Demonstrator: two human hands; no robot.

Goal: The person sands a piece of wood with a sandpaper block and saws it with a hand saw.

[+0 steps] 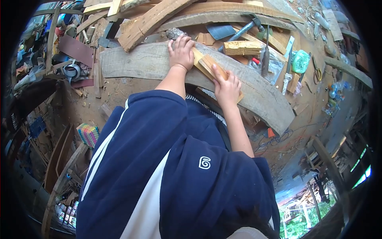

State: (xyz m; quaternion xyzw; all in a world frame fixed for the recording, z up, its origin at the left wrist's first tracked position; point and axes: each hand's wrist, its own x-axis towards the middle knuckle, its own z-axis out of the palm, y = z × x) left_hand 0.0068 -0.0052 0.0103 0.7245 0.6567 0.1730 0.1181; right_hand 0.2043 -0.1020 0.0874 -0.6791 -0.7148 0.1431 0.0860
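A wide grey plank [135,59], which looks curved in this view, lies across in front of my body. My left hand [181,53] rests on it with its fingers apart, close to a grey lumpy object [175,33] at the plank's far edge. My right hand [228,88] grips a narrow wooden block [207,65] from above, thumb along its top. The block lies slantwise over the plank, its far end beside my left hand. Part of a lighter wood surface shows along the block's left edge.
Beyond the plank lie stacked boards [155,24], a hammer [244,30], a rough wood chunk [243,47] and a long dark tool [265,55]. Farther right are a green plastic bag [301,61] and pliers [317,73]. A tape roll [72,71] sits at left.
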